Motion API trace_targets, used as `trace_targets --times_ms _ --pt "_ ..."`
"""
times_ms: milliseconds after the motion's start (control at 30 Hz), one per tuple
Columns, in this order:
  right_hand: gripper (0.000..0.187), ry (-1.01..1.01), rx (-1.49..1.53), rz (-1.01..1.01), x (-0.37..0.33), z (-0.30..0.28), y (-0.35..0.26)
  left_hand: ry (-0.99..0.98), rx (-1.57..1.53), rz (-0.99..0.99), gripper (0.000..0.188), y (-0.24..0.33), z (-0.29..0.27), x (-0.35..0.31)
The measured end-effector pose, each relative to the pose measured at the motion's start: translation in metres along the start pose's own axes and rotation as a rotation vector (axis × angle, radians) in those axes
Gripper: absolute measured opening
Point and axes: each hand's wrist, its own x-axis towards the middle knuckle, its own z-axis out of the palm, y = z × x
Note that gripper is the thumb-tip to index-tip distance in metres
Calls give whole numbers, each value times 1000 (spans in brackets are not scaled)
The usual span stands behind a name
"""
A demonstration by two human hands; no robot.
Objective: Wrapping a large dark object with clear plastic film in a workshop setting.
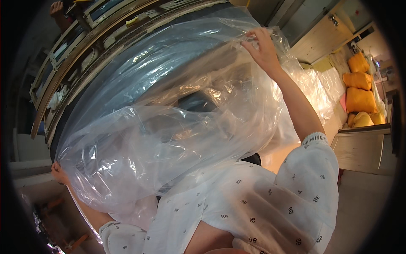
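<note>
A large sheet of clear plastic film [169, 144] spreads in shiny folds between my two hands, over a dark blue-grey surface and down against my white shirt. At the far left, my left hand [60, 173] is closed on the film's edge. My right arm reaches up and forward; my right hand [263, 46] is at the film's far right part, its thumb and fingers curled together around the thin plastic. Through the film a brownish layer and a dark patch [196, 101] show, but I cannot make out what they are.
Beyond the film runs a machine frame with long metal and wooden rails [80, 55]. Another person's hand [56, 8] shows at the top left. More crumpled plastic [313, 89] lies to the right, near stacked orange bundles [360, 99] on a shelf. A wooden door [323, 36] stands behind.
</note>
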Motion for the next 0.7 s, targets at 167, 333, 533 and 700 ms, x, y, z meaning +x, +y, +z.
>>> trace_targets --times_ms 167,333,533,700 --pt "41 54 -335 -187 59 15 26 83 -8 91 32 28 22 -2" --pt "45 17 -80 -12 91 36 51 94 -5 41 32 2 1 -6" --pt "41 -284 -549 223 88 26 79 97 -5 -9 32 35 9 -13" --pt "21 -399 -365 111 110 25 92 101 25 -30 32 35 2 -11"
